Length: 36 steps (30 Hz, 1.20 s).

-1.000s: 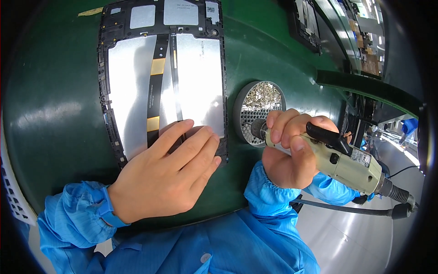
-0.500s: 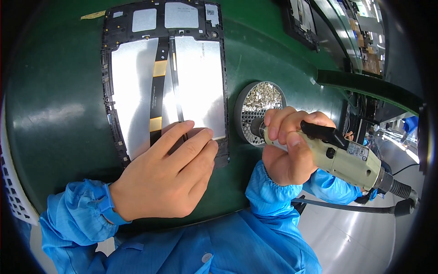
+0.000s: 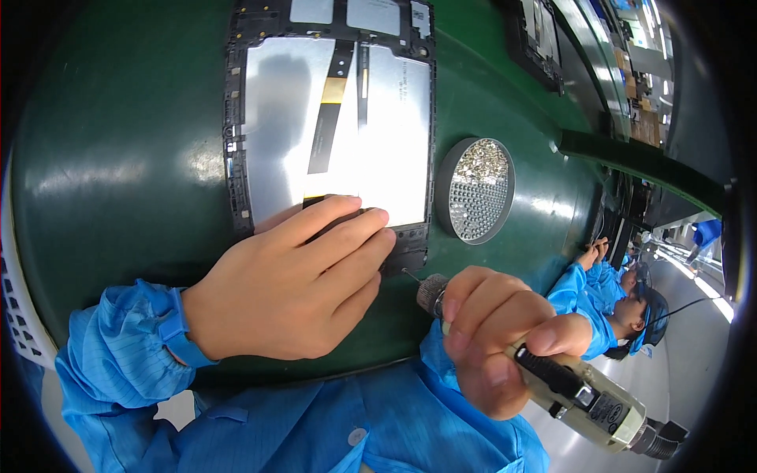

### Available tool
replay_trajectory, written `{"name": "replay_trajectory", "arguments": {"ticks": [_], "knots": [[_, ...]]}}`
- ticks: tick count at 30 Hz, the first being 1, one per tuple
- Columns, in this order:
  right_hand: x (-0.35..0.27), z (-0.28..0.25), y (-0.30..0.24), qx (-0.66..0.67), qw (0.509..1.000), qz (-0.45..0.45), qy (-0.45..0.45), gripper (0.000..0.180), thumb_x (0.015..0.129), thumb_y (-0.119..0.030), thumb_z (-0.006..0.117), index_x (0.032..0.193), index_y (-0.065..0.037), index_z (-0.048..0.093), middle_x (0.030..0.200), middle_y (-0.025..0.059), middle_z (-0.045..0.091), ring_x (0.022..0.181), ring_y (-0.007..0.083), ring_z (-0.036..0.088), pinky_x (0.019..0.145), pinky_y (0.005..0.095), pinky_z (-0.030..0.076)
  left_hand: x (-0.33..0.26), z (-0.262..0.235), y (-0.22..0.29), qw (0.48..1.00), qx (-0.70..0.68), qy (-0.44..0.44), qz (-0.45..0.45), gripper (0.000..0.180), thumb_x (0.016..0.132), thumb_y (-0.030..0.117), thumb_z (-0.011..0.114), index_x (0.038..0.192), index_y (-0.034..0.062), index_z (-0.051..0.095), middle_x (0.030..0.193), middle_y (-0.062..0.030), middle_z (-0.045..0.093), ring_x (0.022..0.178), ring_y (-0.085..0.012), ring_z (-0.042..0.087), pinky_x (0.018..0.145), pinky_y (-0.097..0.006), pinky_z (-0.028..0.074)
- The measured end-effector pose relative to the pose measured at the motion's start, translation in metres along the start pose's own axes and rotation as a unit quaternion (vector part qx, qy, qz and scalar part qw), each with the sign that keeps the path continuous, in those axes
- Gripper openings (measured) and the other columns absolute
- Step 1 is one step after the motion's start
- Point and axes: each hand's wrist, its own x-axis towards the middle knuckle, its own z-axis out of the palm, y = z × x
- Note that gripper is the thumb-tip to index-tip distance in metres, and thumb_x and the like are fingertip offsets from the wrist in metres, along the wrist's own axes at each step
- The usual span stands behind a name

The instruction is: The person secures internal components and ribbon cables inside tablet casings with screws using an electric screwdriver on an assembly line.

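A tablet housing [image 3: 406, 142] with a black frame, silver plates and a black-and-gold flex cable lies on the green tabletop. My left hand [image 3: 288, 288] rests on its near end, fingers stretched out and covering part of the cable. In my closed right hand [image 3: 501, 339] is a pale electric screwdriver [image 3: 607, 410] with a black lever. Its thin bit points left, with the tip close to the housing's near right corner; whether they touch, I cannot tell. Right of the housing stands a round grey dish [image 3: 448, 193] with a dimpled bottom and many small metal screws.
Another black-framed device [image 3: 538, 43] lies at the far right. A curved green bar [image 3: 639, 154] runs along the right side. Beyond it sits a co-worker in blue [image 3: 583, 299]. A white perforated edge [image 3: 27, 323] shows at the left rim.
My right hand has brought the screwdriver from over the dish down toward the housing's near right corner. The housing appears farther up and right, nearer the dish. My left hand stays on it.
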Motion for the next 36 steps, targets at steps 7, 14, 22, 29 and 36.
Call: {"name": "replay_trajectory", "arguments": {"ticks": [7,14,22,29,36], "knots": [[-0.002,0.008,0.002,-0.021,0.999,0.024,-0.019,0.030,0.082,-0.007,0.060,0.106,-0.008,0.043,0.064,0.0072,0.049,0.055,0.0186,0.052,0.053,0.0345,0.042,-0.001,0.002,0.003,1.000,0.013,-0.005,-0.004,0.014,0.076,0.010,0.064,0.086,0.0018,0.069,0.106,-0.0151,0.063,0.108,-0.0296,0.057,0.098,-0.043,0.043],[-0.002,0.002,0.006,-0.032,0.998,0.025,-0.038,0.029,0.083,-0.007,0.060,0.106,-0.007,0.043,0.064,0.0068,0.049,0.055,0.0190,0.051,0.055,0.0355,0.042,0.000,0.007,0.003,1.000,0.020,0.007,-0.006,0.015,0.075,0.009,0.063,0.087,0.0007,0.069,0.104,-0.0150,0.064,0.107,-0.0288,0.058,0.098,-0.044,0.043],[-0.002,0.003,0.008,-0.034,0.998,0.028,-0.043,0.029,0.083,-0.008,0.059,0.107,-0.007,0.043,0.064,0.0062,0.049,0.055,0.0187,0.051,0.056,0.0354,0.043,0.001,0.004,0.001,1.000,0.018,0.000,0.001,0.014,0.076,0.009,0.063,0.085,-0.0002,0.069,0.104,-0.0151,0.063,0.106,-0.0288,0.058,0.097,-0.043,0.044],[-0.002,0.006,0.009,-0.048,0.996,0.024,-0.068,0.029,0.083,-0.008,0.058,0.107,-0.008,0.042,0.064,0.0062,0.049,0.054,0.0183,0.051,0.055,0.0354,0.043,0.002,0.003,0.002,0.997,-0.046,0.020,-0.062,0.014,0.077,0.010,0.067,0.084,-0.0010,0.069,0.103,-0.0128,0.063,0.105,-0.0273,0.057,0.094,-0.041,0.045],[-0.006,0.007,0.013,-0.051,0.997,0.004,-0.050,0.031,0.083,-0.008,0.058,0.109,-0.007,0.041,0.063,0.0058,0.048,0.052,0.0180,0.048,0.054,0.0363,0.042,0.008,0.004,0.003,0.984,-0.113,0.019,-0.133,0.016,0.076,0.012,0.068,0.089,0.0022,0.069,0.104,-0.0110,0.062,0.105,-0.0265,0.055,0.093,-0.040,0.043]]}}
